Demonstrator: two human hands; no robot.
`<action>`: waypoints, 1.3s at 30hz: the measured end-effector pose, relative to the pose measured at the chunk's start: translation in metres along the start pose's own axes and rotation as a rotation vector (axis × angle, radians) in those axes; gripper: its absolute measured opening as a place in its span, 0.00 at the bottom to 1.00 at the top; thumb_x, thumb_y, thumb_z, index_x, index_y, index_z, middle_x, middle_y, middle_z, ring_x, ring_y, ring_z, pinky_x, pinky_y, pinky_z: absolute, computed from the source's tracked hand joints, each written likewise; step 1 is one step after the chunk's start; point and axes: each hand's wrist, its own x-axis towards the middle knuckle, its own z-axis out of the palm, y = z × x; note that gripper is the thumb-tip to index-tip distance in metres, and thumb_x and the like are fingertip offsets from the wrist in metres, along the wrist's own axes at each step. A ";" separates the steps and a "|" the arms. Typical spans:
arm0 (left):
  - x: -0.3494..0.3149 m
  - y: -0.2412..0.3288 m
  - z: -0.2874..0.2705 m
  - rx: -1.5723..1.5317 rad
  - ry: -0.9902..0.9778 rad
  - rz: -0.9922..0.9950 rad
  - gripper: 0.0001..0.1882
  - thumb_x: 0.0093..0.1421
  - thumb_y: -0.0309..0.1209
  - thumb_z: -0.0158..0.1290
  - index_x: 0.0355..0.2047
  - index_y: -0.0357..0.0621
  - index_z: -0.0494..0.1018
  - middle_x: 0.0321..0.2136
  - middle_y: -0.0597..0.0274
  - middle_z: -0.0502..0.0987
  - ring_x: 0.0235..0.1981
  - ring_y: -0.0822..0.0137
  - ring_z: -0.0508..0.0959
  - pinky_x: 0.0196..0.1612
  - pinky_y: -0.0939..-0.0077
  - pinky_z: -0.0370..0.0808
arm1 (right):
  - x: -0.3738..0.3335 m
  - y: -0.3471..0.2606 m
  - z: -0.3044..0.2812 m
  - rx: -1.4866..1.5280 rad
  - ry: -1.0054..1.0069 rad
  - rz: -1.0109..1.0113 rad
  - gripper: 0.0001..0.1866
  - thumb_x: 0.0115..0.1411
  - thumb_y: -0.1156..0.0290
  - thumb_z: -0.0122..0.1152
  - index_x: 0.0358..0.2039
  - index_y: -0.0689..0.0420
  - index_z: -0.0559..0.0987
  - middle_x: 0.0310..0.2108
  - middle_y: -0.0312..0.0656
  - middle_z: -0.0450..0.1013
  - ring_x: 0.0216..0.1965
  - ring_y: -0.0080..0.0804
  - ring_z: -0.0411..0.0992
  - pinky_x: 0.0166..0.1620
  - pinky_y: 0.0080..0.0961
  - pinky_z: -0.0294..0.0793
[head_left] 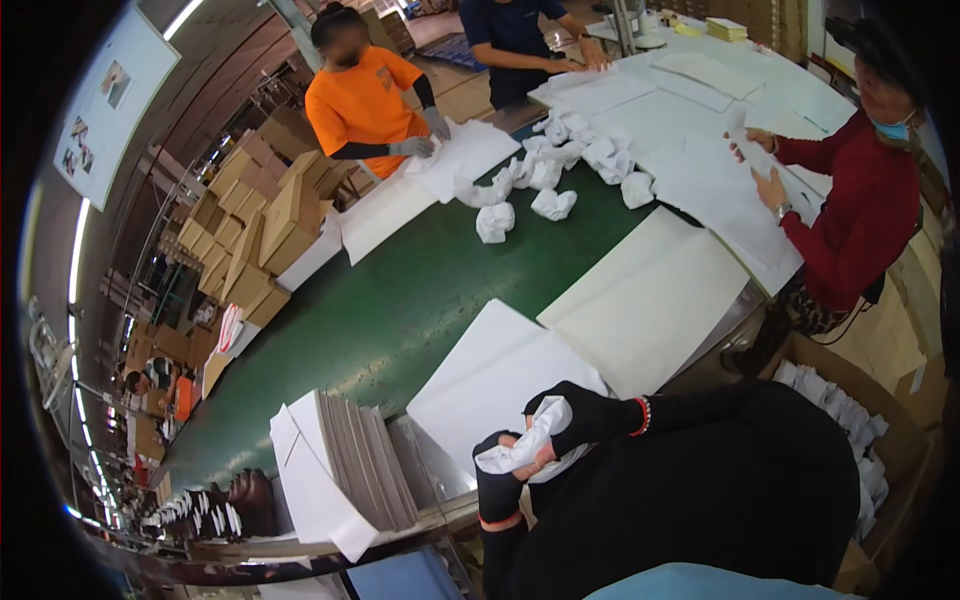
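Note:
A piece of crumpled white paper is bunched between my two hands, close to my body. Around its left end, my left hand is closed, in a black fingerless glove. My right hand, gloved the same way, grips the upper right part of the same paper. Just beyond my hands lie flat white paper sheets on the near edge of the green conveyor belt. Several crumpled paper balls rest farther up the belt.
A stack of paper sheets stands at the near left, with brown shoes beyond it. Cream sheets lie right of centre. A carton of crumpled paper is at my right. Three co-workers handle paper around the far tables; cardboard boxes pile up left.

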 end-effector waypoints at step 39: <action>-0.013 0.005 -0.001 0.156 0.021 0.109 0.18 0.37 0.31 0.67 0.24 0.41 0.68 0.22 0.64 0.74 0.23 0.73 0.72 0.28 0.79 0.68 | -0.002 0.009 -0.006 0.188 -0.059 0.031 0.20 0.37 0.67 0.78 0.29 0.61 0.78 0.26 0.38 0.77 0.29 0.21 0.74 0.35 0.20 0.74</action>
